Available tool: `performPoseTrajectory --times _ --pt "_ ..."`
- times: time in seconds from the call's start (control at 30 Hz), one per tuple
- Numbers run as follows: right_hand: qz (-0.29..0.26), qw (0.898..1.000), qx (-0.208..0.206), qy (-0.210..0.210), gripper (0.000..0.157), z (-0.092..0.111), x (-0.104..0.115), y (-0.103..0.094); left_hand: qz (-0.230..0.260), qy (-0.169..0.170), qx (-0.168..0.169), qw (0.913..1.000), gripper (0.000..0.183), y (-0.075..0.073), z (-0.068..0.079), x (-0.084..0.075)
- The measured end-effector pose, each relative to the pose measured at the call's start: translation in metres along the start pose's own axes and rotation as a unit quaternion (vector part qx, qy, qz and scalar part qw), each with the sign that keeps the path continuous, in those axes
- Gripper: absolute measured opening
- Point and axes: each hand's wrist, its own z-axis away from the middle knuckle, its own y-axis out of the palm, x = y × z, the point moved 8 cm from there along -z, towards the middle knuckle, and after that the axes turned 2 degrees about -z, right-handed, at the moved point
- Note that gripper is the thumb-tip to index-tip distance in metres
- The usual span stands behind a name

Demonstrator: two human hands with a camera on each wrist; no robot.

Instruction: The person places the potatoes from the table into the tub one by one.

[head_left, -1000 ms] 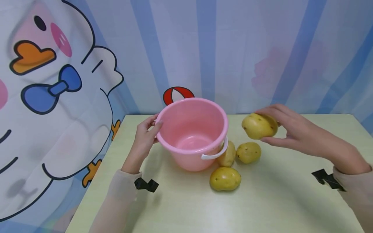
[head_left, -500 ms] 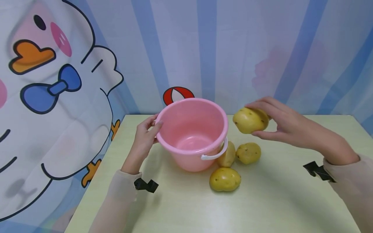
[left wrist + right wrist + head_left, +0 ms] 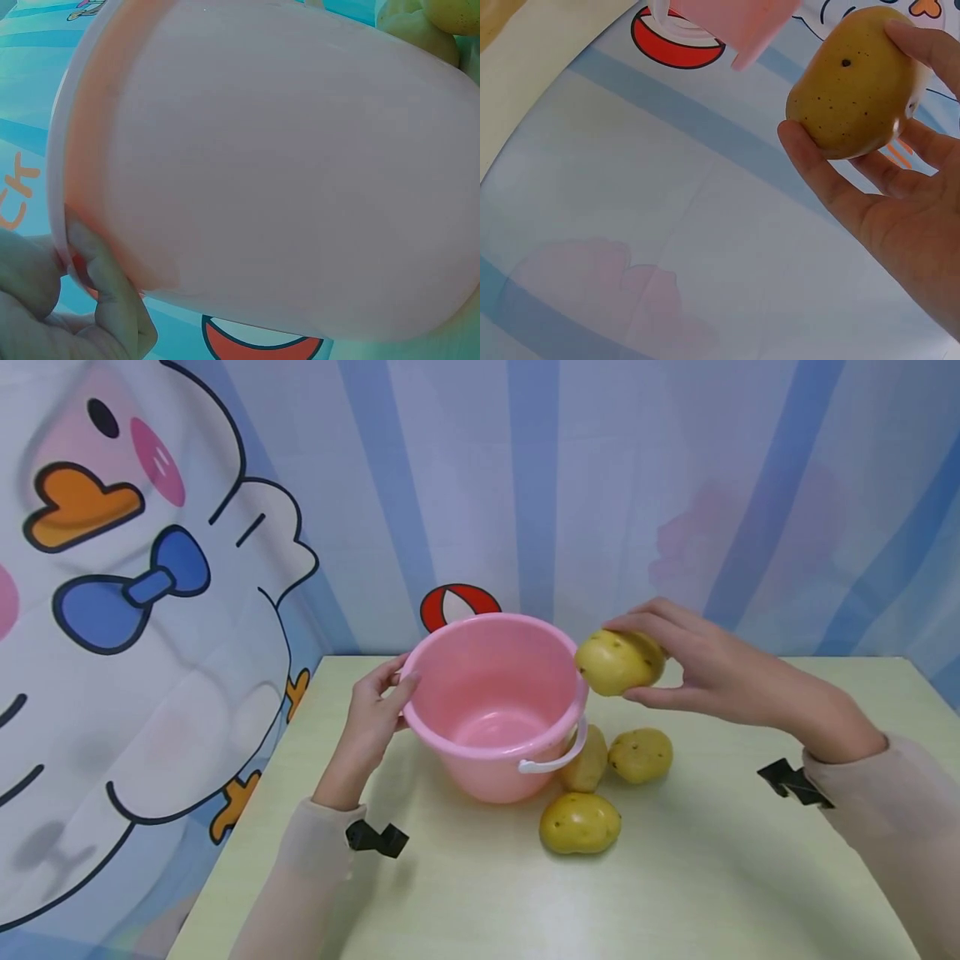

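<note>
My left hand (image 3: 372, 714) grips the rim of a pink bucket (image 3: 480, 774) at its left side; in the left wrist view the fingers and thumb pinch the rim, and the bucket wall (image 3: 285, 172) fills most of the picture. The bucket's inside, as far as it shows, holds nothing. In my right hand (image 3: 712, 668) a yellow potato (image 3: 618, 662) is held between thumb and fingers, up by the bucket's right rim. The right wrist view shows the same potato (image 3: 855, 86) with its dark spots. Whether potato and rim touch, I cannot tell.
Three more potatoes rest on the pale table (image 3: 480, 902): one in front (image 3: 580, 822), one at the right (image 3: 640, 755), one partly behind the bucket's white handle (image 3: 555, 764). A printed cloth (image 3: 600, 510) hangs behind the table.
My right hand has carried the potato leftward and a little up, from beyond the bucket's right side to its rim. The left hand, bucket and other potatoes stay put.
</note>
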Motion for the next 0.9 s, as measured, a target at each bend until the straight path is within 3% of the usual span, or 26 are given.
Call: performPoseTrajectory --times 0.67,0.9 --pt "-0.033 0.999 0.025 -0.005 0.062 -0.026 0.004 0.010 0.006 0.002 0.001 1.0000 0.048 0.000 0.001 -0.001" --pt "-0.031 0.999 0.028 -0.029 0.061 -0.033 0.008 0.013 0.007 0.003 0.002 1.0000 0.048 0.001 0.000 0.000"
